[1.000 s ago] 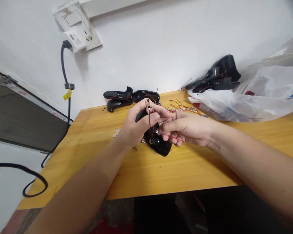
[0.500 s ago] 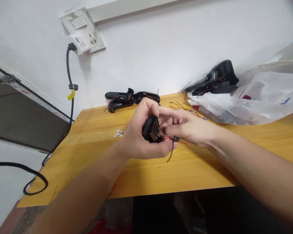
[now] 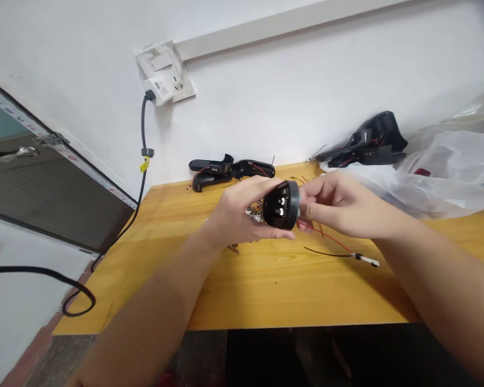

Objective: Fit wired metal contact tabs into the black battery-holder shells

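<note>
Over the middle of the table, my left hand (image 3: 246, 209) is wrapped round a black plastic housing (image 3: 280, 205), whose hollow end faces me with shiny metal bits inside. At the housing's right rim, my right hand (image 3: 334, 207) has its thumb and fingers pinched together; what sits between the fingertips is mostly hidden. A red wire (image 3: 333, 238) runs from below these fingers to a small black-and-white component (image 3: 365, 260) with a loose black lead. Small metal pieces (image 3: 254, 215) lie behind and below the left hand.
Several black shell parts (image 3: 212, 173) with thin wires rest at the table's back edge. More black shells (image 3: 371, 142) lie on a clear plastic bag (image 3: 447, 177) at right. A black cable (image 3: 144, 129) hangs from a wall socket (image 3: 165, 75) at left.
The housing has turned, so its hollow end now faces me. My right hand has shifted right, and the wired component now hangs farther right. The camera view has shifted too.
</note>
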`<state>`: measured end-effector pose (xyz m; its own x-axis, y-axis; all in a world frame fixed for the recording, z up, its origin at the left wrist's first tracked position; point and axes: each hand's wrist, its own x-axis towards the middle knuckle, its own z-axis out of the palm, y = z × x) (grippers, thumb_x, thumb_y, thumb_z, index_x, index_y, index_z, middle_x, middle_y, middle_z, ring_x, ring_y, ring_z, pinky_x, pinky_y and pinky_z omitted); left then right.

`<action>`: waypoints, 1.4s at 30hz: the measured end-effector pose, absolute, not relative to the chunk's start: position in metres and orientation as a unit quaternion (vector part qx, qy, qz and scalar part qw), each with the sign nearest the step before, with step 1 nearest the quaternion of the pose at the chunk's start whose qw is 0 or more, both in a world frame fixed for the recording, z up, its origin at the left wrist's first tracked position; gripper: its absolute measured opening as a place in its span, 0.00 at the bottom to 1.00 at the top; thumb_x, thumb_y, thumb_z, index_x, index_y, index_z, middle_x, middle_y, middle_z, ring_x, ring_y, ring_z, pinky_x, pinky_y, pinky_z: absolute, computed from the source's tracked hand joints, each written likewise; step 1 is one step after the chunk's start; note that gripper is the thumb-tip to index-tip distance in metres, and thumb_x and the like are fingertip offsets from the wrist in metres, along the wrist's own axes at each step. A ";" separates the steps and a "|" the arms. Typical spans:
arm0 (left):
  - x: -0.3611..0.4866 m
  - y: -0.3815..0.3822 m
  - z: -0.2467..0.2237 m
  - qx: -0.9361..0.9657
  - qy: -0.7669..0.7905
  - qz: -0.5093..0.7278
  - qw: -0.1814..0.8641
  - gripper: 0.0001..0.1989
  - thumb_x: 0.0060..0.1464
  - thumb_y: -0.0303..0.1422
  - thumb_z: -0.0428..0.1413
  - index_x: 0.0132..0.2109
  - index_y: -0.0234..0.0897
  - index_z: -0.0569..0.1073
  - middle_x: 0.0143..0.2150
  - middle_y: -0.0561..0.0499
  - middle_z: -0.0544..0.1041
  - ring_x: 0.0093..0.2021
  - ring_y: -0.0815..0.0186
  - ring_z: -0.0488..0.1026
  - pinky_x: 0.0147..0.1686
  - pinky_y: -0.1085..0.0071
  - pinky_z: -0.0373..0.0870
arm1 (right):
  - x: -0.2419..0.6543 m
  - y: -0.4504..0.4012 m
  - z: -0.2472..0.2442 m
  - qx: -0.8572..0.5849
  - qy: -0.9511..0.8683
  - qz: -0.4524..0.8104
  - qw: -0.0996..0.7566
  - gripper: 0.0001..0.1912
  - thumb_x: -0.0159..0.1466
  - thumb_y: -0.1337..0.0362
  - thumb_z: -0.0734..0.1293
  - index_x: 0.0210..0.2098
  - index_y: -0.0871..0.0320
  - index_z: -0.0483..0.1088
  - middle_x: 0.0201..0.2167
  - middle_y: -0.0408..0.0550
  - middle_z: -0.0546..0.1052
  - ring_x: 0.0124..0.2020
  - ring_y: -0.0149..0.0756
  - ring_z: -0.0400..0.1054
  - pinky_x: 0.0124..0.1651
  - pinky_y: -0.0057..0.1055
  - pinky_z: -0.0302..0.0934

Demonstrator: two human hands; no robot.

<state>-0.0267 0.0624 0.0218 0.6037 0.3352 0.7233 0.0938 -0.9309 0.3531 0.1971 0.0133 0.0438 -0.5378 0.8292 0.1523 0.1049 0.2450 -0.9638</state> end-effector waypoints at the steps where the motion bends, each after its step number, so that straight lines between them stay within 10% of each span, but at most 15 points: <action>1: -0.026 0.062 0.022 0.884 0.116 0.429 0.141 0.35 0.39 0.44 0.74 0.55 0.39 0.76 0.50 0.40 0.81 0.50 0.55 0.79 0.53 0.56 0.75 | 0.196 0.012 0.043 -0.337 -0.719 0.489 0.362 0.13 0.64 0.60 0.72 0.25 0.57 0.74 0.21 0.44 0.72 0.22 0.30 0.64 0.26 0.27 0.57; 7: -0.026 0.056 0.029 0.891 0.088 0.415 0.162 0.36 0.41 0.40 0.74 0.58 0.39 0.74 0.52 0.39 0.80 0.51 0.55 0.79 0.53 0.57 0.76 | 0.197 0.004 0.039 -0.326 -0.781 0.369 0.385 0.15 0.65 0.63 0.70 0.24 0.58 0.68 0.22 0.43 0.69 0.23 0.29 0.58 0.25 0.27 0.52; 18: -0.025 0.053 0.028 0.899 0.019 0.392 0.195 0.40 0.43 0.35 0.73 0.64 0.42 0.71 0.48 0.41 0.80 0.46 0.57 0.79 0.47 0.63 0.79 | 0.203 0.004 0.049 -0.312 -0.741 0.510 0.308 0.10 0.64 0.66 0.69 0.25 0.57 0.72 0.23 0.45 0.73 0.24 0.32 0.66 0.29 0.29 0.60; 34: -0.023 0.046 0.019 0.914 0.034 0.404 0.024 0.37 0.51 0.38 0.69 0.65 0.30 0.68 0.51 0.35 0.80 0.50 0.55 0.81 0.49 0.64 0.81 | 0.207 0.016 0.042 -0.240 -0.751 0.542 0.292 0.10 0.65 0.69 0.68 0.27 0.61 0.74 0.26 0.50 0.78 0.26 0.35 0.71 0.30 0.30 0.64; 42: -0.023 0.034 0.024 0.909 0.067 0.412 0.006 0.41 0.50 0.43 0.69 0.68 0.44 0.67 0.57 0.45 0.80 0.49 0.60 0.82 0.48 0.69 0.82 | 0.212 0.011 0.052 -0.244 -0.756 0.533 0.291 0.07 0.63 0.73 0.68 0.29 0.65 0.76 0.24 0.46 0.78 0.25 0.30 0.70 0.28 0.24 0.62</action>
